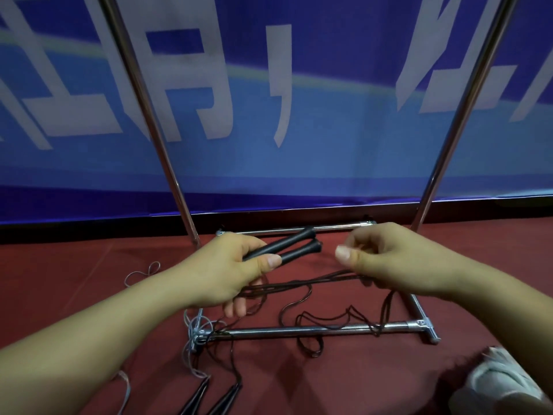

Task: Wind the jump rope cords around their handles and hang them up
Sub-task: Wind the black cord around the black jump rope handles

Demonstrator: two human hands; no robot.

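Left hand (236, 272): clenched round pair of slim black matte jump-rope handles (284, 247), held side by side, probably as core for winding; right hand (386, 259): pinching thin dark cord (302, 284), drawn taut from handles; slack looped on red floor (89, 265) across chrome tubular rack base (314, 330). Hanging not begun. Blue banner (269, 163): large white characters, cropped, unreadable.

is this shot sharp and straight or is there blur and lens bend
Head view: wide-angle bend splays the rack poles outward; the banner lettering looks soft; the left hand, handles and right hand are fairly sharp; lighting is even, with faint glints on the base bar.
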